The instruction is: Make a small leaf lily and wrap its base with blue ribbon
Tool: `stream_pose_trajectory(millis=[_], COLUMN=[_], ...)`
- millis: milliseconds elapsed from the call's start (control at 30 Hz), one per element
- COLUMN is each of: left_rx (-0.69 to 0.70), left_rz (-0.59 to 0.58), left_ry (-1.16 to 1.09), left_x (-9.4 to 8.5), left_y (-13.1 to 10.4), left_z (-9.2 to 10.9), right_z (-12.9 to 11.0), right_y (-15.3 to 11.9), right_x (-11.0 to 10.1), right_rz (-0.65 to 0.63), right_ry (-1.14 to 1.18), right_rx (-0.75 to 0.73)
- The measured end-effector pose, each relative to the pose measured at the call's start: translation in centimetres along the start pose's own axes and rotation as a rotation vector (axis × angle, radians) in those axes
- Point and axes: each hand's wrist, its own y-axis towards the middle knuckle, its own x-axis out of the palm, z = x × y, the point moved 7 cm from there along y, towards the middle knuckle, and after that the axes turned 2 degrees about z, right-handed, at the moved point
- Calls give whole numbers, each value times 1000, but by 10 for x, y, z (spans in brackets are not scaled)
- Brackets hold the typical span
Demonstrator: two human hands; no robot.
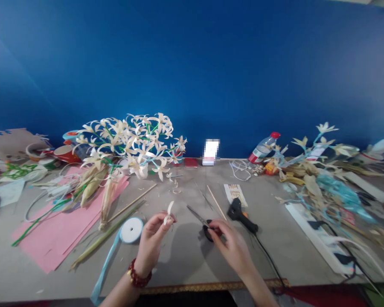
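Note:
My left hand (pixel 158 228), with a red bead bracelet at the wrist, pinches a small pale petal piece (pixel 170 209) between thumb and fingertips. The piece has a curved white tip pointing up; its lower part is hidden by my fingers. To the right, my right hand (pixel 227 238) has its fingers closed at the black handles of a pair of scissors (pixel 198 217). The scissors' blades point away and to the left, just above or on the table. A roll of light blue ribbon (pixel 131 230) lies left of my left hand, its loose end trailing toward the front edge.
A bunch of pale handmade flowers (pixel 131 140) stands at the back left, above pink paper (pixel 60 230). A black glue gun (pixel 241 215) lies right of my right hand. Farther right are a white power strip (pixel 320 243), a bottle (pixel 264 147) and dried husks. Thin sticks (pixel 216 200) lie mid-table.

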Motion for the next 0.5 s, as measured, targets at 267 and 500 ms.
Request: stream_pose_trajectory(millis=[267, 500], left_rx=[-115, -124], left_rz=[14, 22], left_ry=[-205, -110], left_x=[4, 2], left_y=[4, 2], left_z=[-11, -15], right_z=[50, 111], right_y=[4, 3], right_x=[-37, -69], right_rz=[46, 57], right_ry=[-303, -473], right_rx=[86, 195])
